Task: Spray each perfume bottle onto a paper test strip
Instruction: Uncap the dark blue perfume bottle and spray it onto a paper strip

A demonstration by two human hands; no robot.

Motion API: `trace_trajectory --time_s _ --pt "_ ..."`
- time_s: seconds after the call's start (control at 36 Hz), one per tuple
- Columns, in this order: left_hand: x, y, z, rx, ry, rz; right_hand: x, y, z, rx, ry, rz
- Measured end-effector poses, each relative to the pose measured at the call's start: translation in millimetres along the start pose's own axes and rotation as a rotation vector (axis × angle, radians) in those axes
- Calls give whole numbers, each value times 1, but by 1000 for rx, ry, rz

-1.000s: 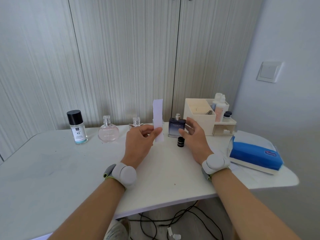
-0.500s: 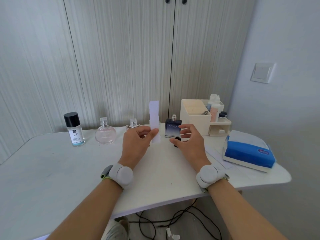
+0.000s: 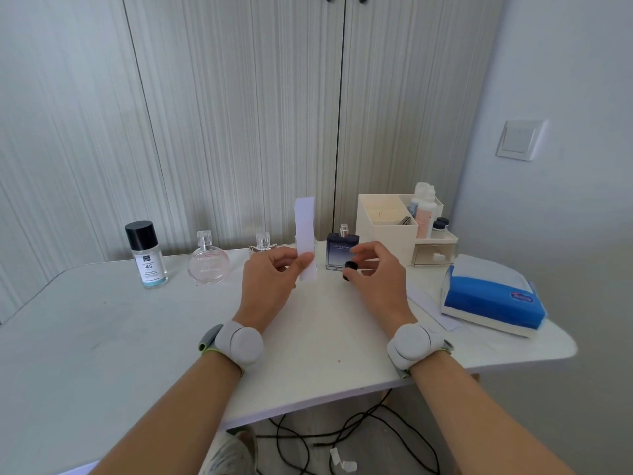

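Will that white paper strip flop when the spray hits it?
Probably holds: the white paper strip, pinched low by the left hand, stands upright without drooping. It looks thin and light, so a close spray might bend it.

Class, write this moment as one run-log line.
left hand: holds paper strip upright | right hand: at black cap, grip unclear | dark blue bottle: uncapped

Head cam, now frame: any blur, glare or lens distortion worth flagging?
Head view: the light is soft and even, with only faint shadows on the table and no strong glare. Wide-angle distortion makes the cabinet doors' seams lean rather than run parallel. The left hand and paper test strip are sharp. The fine print on the dark blue perfume bottle is too soft to read.
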State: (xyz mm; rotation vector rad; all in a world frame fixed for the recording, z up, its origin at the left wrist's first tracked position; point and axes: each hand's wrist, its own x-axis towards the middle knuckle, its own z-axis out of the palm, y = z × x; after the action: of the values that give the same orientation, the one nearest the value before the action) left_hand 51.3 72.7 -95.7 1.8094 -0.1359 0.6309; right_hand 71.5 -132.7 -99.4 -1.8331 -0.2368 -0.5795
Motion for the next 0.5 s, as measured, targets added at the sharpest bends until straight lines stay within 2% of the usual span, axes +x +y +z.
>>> trace_trajectory --time_s 0.19,0.5 --pt "-1 0 1 -16 -14 -16 10 -16 -3 92 124 -165" --pt "1 -3 3 -17 -11 -11 57 -28 -5 -56 104 -351"
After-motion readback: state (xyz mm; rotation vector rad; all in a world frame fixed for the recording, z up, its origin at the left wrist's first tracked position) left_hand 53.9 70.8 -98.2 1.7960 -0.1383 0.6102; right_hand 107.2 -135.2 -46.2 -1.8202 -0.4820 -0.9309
